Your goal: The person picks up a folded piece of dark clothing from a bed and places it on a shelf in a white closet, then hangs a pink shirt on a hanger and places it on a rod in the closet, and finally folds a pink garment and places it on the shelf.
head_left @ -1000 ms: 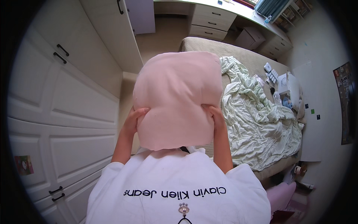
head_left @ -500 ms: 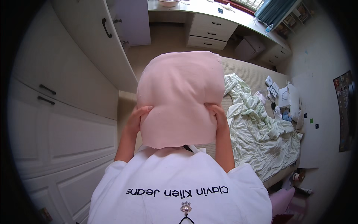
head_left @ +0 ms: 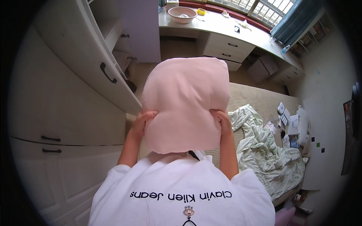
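Between both hands I hold a soft pink cushion (head_left: 184,100), puffy and roughly square, with rounded far corners and creases across its top. My left hand (head_left: 141,122) grips its left edge, thumb on the upper face. On the opposite edge, my right hand (head_left: 224,121) grips it the same way, and the cushion dents under that thumb. The other fingers of both hands are mostly hidden beneath or behind the cushion. It is held up in front of my chest, above the white shirt (head_left: 181,177).
White wardrobe doors (head_left: 75,86) rise at the left, one standing open. A bed (head_left: 245,92) at the right bears a rumpled pale green quilt (head_left: 264,150) and a white box (head_left: 293,125). Beyond, a long desk (head_left: 215,28) under the window carries a pink basin (head_left: 182,15) and yellow tape (head_left: 201,11).
The view has tilted up and turned slightly left, bringing more of the desk, basin and window into sight. Both hands keep their grip on the cushion.
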The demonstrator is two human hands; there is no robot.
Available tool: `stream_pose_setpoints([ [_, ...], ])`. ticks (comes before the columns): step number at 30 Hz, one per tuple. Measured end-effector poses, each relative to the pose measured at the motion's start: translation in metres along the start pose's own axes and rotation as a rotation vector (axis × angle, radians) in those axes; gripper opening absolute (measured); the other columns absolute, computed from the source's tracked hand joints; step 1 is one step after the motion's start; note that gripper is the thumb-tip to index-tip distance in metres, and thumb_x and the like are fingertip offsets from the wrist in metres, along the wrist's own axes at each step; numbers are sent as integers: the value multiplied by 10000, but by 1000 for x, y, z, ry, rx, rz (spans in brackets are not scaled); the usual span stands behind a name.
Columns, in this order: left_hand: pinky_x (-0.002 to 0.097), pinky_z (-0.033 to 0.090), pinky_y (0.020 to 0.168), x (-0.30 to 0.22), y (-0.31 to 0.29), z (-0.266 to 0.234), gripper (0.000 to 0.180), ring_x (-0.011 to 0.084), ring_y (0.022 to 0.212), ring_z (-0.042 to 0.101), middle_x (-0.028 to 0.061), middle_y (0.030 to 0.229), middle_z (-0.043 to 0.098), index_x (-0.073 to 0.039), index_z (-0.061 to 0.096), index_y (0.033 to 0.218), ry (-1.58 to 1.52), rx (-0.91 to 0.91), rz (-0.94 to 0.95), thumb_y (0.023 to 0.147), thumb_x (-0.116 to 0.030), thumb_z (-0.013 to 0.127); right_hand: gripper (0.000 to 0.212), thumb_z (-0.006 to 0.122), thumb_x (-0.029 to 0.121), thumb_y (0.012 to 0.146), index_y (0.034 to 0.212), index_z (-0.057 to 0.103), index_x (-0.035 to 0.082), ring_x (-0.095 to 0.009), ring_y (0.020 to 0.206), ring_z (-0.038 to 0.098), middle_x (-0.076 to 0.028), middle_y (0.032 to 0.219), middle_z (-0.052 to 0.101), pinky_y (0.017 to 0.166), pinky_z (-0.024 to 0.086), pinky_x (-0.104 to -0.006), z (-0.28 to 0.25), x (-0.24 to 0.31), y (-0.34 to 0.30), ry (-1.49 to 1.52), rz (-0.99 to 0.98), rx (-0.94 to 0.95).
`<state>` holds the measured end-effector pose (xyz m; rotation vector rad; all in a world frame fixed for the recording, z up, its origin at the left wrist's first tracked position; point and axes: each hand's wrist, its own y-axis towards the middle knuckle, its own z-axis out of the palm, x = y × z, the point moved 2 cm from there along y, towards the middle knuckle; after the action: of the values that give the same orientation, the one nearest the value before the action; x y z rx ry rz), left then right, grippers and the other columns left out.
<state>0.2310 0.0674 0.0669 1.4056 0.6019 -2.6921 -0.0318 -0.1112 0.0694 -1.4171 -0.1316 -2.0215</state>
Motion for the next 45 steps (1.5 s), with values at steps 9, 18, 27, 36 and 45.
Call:
stream_pose_setpoints([
  [9, 297, 526, 748, -34, 125, -6, 571, 196, 862, 627, 145, 1023, 594, 55, 453, 1221, -125, -117, -9, 730, -174, 629, 438, 561, 109, 728, 1139, 540, -40, -170, 822, 614, -112, 957, 625, 714, 505, -274, -3, 41, 149, -29, 84, 89],
  [18, 305, 522, 748, -95, 223, 8, 560, 200, 881, 619, 150, 1050, 579, 61, 455, 1216, -139, -211, 87, 727, -165, 607, 439, 574, 104, 745, 1154, 516, -45, -172, 773, 615, -118, 932, 616, 674, 511, -277, 3, 97, 296, 19, 99, 239],
  [27, 313, 504, 808, -108, 259, -15, 580, 207, 930, 603, 143, 1077, 572, 58, 441, 1235, -222, -438, 174, 723, -153, 612, 442, 590, 94, 734, 1137, 510, -69, -127, 673, 575, -64, 795, 586, 615, 495, -261, 24, 80, 412, -29, 280, 412],
  [36, 329, 514, 734, -128, 249, -96, 509, 224, 802, 623, 134, 920, 618, 46, 536, 1095, -352, -785, 229, 688, -252, 600, 499, 624, 130, 709, 1158, 505, -51, -180, 797, 619, -115, 906, 626, 707, 510, -292, 172, 66, 467, -136, 390, 507],
  [45, 301, 484, 756, -158, 251, -162, 451, 207, 837, 601, 125, 943, 605, 26, 549, 1054, -548, -963, 295, 724, -281, 567, 707, 669, 166, 648, 1276, 414, -34, -233, 883, 616, -160, 1040, 592, 792, 503, -329, 291, 43, 537, -388, 531, 672],
])
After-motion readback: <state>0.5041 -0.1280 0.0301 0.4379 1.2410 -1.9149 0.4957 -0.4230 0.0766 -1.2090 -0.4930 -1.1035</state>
